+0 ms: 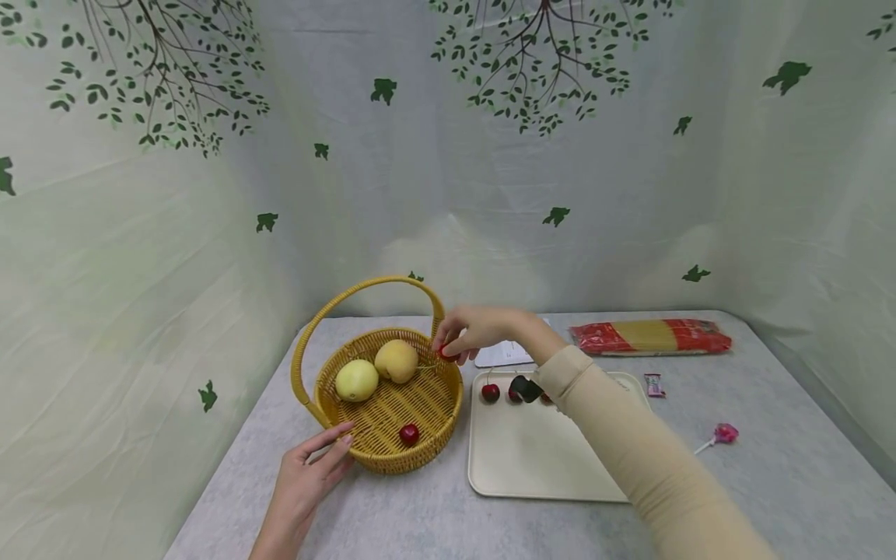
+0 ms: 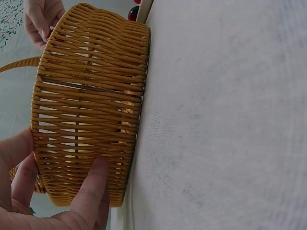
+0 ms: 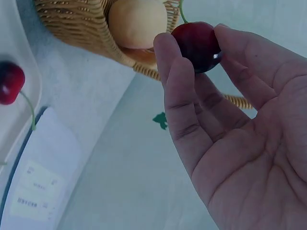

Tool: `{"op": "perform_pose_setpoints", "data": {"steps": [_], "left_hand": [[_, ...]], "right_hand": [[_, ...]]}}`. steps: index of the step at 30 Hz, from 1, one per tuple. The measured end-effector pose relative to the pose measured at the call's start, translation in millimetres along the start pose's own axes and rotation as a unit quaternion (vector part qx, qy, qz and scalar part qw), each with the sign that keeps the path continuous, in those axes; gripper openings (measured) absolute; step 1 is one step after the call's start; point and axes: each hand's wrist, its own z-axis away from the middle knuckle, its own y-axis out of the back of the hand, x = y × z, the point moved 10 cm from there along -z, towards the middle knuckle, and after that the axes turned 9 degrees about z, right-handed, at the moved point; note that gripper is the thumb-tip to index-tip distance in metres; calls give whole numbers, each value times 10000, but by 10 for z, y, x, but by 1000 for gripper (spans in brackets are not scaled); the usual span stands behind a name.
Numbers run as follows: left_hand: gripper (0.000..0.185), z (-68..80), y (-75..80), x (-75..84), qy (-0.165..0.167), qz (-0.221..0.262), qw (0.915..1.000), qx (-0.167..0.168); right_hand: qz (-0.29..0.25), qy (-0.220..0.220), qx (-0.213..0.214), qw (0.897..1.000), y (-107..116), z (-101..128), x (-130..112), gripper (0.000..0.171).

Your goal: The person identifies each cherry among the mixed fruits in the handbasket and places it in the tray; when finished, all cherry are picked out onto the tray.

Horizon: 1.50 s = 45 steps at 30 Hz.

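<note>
A dark red cherry with a green stem is pinched between the thumb and fingertips of my right hand, above the right rim of a yellow wicker basket. My left hand holds the near left side of that basket, with fingers at the rim and against the woven outer wall. Inside the basket lie a pale yellow-green round fruit, a peach-coloured round fruit and one cherry. The basket's arched handle stands up.
Right of the basket, a cream tray carries more cherries, partly behind the right arm. A white labelled item lies behind it. Farther right are a red-and-gold packet, a small wrapped sweet and a pink lollipop.
</note>
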Motion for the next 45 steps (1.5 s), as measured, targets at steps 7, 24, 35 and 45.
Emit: {"op": "perform_pose_setpoints", "data": {"steps": [7,24,35,45], "left_hand": [[48,-1,22,-23,69,-30,10000,1],[46,-13,35,-19,45,-24,10000,19],[44,-10,22,-14,53,-1,10000,-11],[46,-11,9,-9,75,0,10000,-51]], "right_hand": [[86,-46,142,9999,64,238,162,26],[-372,-634,750,9945,93,893,682,40],[10,-952,1001,9904,60,1162,1043,30],[-187,-1305,1286,9829,6,1429,1321,33]]}}
